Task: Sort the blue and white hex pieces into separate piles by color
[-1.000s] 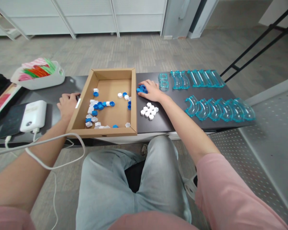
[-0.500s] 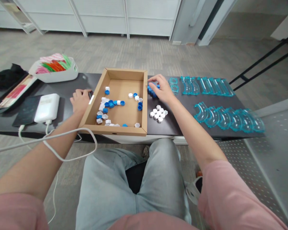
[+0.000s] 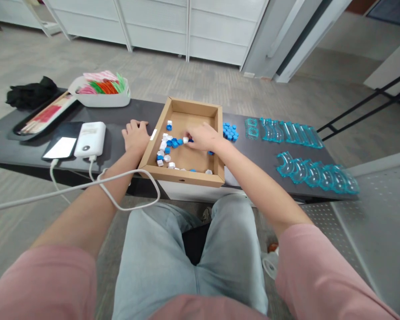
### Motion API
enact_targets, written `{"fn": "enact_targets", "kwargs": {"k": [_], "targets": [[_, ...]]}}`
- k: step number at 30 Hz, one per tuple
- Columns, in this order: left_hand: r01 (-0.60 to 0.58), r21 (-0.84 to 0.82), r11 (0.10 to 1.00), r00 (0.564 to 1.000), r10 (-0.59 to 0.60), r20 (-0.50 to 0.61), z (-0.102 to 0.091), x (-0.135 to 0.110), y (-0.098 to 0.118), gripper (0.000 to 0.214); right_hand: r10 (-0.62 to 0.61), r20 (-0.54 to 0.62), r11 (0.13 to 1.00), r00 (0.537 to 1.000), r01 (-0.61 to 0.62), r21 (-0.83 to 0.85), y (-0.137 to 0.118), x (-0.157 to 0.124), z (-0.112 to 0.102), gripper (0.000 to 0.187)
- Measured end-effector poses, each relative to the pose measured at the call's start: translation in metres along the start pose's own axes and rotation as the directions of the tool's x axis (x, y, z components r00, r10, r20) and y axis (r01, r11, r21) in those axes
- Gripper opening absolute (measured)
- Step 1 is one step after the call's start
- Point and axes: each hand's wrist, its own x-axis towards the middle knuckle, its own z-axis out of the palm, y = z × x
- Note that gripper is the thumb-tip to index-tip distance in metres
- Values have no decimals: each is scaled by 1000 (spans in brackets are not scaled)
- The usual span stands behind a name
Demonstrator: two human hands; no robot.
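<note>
My right hand (image 3: 203, 137) reaches down into a shallow cardboard box (image 3: 200, 178), fingers curled and closed at a blue hexagonal piece (image 3: 190, 141). A white hexagonal piece (image 3: 186, 139) lies right beside the fingertips. More small blue and white pieces, among them a white one (image 3: 167, 158), gather along the box's left side and near edge; the hand covers some at the right. My left hand (image 3: 135, 135) rests on the dark table left of the box, fingers spread and holding nothing.
Blue pieces (image 3: 230, 132) form a group right of the box. Teal clear plastic parts (image 3: 300, 171) stand in rows farther right. To the left are a white power bank (image 3: 90, 139), a phone (image 3: 62, 144) and a white basket (image 3: 103, 100). A white cable (image 3: 126, 174) hangs across my left forearm.
My right hand has moved left from the blue group outside the box to the pieces inside it. My left hand stays beside the box. The view has shifted.
</note>
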Motion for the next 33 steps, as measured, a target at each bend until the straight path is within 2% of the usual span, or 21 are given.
{"fn": "enact_targets", "kwargs": {"k": [2, 5, 8, 11, 13, 15, 18, 20, 22, 26, 28, 33], "targets": [[-3, -6, 1000, 1000, 3, -3, 1, 0, 0, 64, -11, -84, 985, 996, 25, 170, 16, -7, -2, 35], [-6, -14, 1000, 1000, 6, -4, 1, -1, 0, 65, 12, -214, 912, 977, 77, 403, 42, -26, -11, 36], [-10, -22, 1000, 1000, 10, 2, 0, -1, 0, 68, 118, -365, 849, 924, 97, 519, 71, -52, -21, 38], [-15, -33, 999, 1000, 15, -2, 0, -2, 1, 68, 270, -471, 794, 840, 83, 603, 106, -84, -24, 53], [-12, -42, 999, 1000, 12, -4, -1, -3, 1, 67, 387, -506, 768, 771, 33, 639, 128, -105, -18, 62], [-5, -42, 999, 1000, 5, -2, -3, -3, 1, 66, 490, -533, 752, 690, -25, 658, 145, -125, -4, 66], [2, -26, 1000, 999, -1, 38, -8, -3, 2, 67, 585, -578, 746, 569, -98, 659, 159, -145, 25, 61], [6, -13, 1000, 997, -5, 76, -11, -3, 3, 68, 608, -592, 753, 529, -146, 642, 163, -151, 43, 54], [13, 0, 1000, 995, -13, 95, -13, -2, 3, 68, 608, -588, 759, 534, -173, 628, 164, -151, 55, 46], [31, 19, 999, 995, -32, 97, -15, -1, 4, 69, 598, -517, 753, 613, -209, 624, 164, -147, 60, 23], [33, 19, 999, 995, -35, 95, -15, -1, 4, 68, 607, -468, 742, 642, -246, 624, 162, -145, 59, 19], [47, 22, 999, 995, -49, 92, -15, 0, 3, 69, 616, -439, 729, 654, -264, 631, 157, -143, 55, 16]]}}
